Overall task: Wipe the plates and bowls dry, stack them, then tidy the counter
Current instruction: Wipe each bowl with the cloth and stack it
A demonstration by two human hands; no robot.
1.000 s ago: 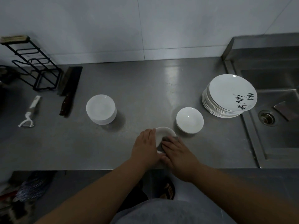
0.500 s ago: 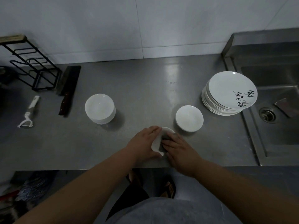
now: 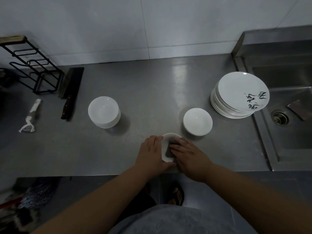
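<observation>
Hands meet at the near edge of the steel desk [image 3: 152, 92], just in front of you. Your left hand [image 3: 152, 152] cups a small white bowl [image 3: 164, 147], fingers curled over its far rim and the bowl tipped up on its side, open face turned to your right. Your right hand [image 3: 189, 156] lies against that open face with fingers nearly straight, pressing a dark grey cloth [image 3: 168, 152] into the bowl; most of the cloth is hidden under your fingers.

Just beyond your right hand stands a low stack of white bowls [image 3: 197, 121], upright. A second, taller stack of white bowls [image 3: 103, 111] stands well apart to the left, near the middle of the desk. At the right end, beside the sink [image 3: 287, 149], sits a stack of white plates [image 3: 239, 93]; the top plate carries black brush-style writing near its right edge.

Further left, a cleaver [image 3: 70, 92] with a dark handle lies flat, blade pointing toward the wall. A white peeler [image 3: 31, 115] lies left of it. A black wire rack [image 3: 33, 70] stands at the back left corner. The sink holds a round metal drain [image 3: 280, 117]. White tiles [image 3: 152, 27] cover the wall behind.
</observation>
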